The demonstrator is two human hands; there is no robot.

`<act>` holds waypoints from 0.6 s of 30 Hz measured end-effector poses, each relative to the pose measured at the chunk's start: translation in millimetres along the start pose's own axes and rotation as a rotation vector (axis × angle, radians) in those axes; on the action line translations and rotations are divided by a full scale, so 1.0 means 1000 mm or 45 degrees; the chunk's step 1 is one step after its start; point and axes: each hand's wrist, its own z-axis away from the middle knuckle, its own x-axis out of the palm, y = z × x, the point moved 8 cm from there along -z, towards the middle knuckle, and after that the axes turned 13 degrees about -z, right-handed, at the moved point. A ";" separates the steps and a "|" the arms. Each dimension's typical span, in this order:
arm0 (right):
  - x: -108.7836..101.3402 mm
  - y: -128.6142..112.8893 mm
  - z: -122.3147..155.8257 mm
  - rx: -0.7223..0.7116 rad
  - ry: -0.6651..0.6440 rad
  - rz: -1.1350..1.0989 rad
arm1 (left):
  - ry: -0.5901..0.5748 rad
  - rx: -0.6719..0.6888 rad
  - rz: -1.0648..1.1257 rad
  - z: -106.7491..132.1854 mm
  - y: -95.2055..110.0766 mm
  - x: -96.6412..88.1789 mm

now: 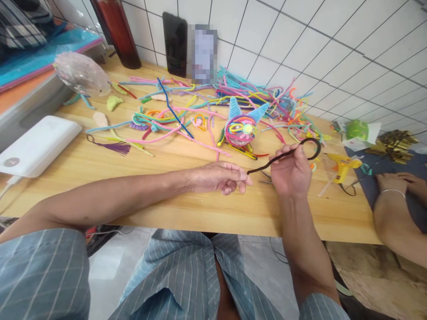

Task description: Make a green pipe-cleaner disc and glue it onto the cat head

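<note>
A black pipe cleaner (263, 166) runs between my two hands above the front part of the wooden table. My left hand (222, 177) pinches its lower left end between thumb and finger. My right hand (293, 171) grips it farther along, and the part beyond those fingers curves into a round loop. Just behind the hands stands a round ornament (240, 129) with two light blue pointed ears, ringed with pink and purple pipe cleaners and bearing a pale yellow flower. A yellow and black cutter (243, 152) lies at its foot.
Many coloured pipe cleaners (233, 86) are heaped along the tiled wall. A yellow glue gun (343, 166) sits at right, near another person's arms (396, 200). A white power bank (40, 144), a purple tassel (113, 146) and a clear plastic bundle (82, 74) are at left. A black phone (175, 44) leans on the wall.
</note>
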 end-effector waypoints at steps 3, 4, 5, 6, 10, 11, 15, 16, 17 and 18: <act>0.022 0.008 0.013 0.057 -0.171 0.157 | 0.026 0.052 -0.059 0.002 0.007 -0.001; 0.030 0.013 0.020 0.102 -0.238 0.223 | 0.021 0.063 -0.076 0.003 0.009 0.000; 0.037 0.018 0.026 0.148 -0.303 0.285 | 0.008 0.068 -0.089 0.003 0.010 0.001; 0.043 0.022 0.032 0.186 -0.359 0.343 | -0.012 0.067 -0.099 0.004 0.010 0.003; 0.052 0.027 0.044 0.215 -0.493 0.516 | -0.085 0.067 -0.099 0.004 0.008 0.011; 0.051 0.025 0.044 0.197 -0.500 0.540 | -0.088 0.070 -0.085 0.004 0.008 0.012; 0.048 0.013 0.042 0.035 -0.449 0.639 | 0.000 0.090 0.000 0.003 0.007 0.009; 0.047 0.008 0.043 -0.037 -0.427 0.667 | 0.026 0.079 0.018 0.003 0.005 0.008; 0.047 0.002 0.045 -0.118 -0.406 0.700 | 0.045 0.056 0.030 0.003 0.004 0.007; 0.048 -0.005 0.049 -0.209 -0.392 0.737 | 0.057 0.026 0.034 0.002 0.001 0.007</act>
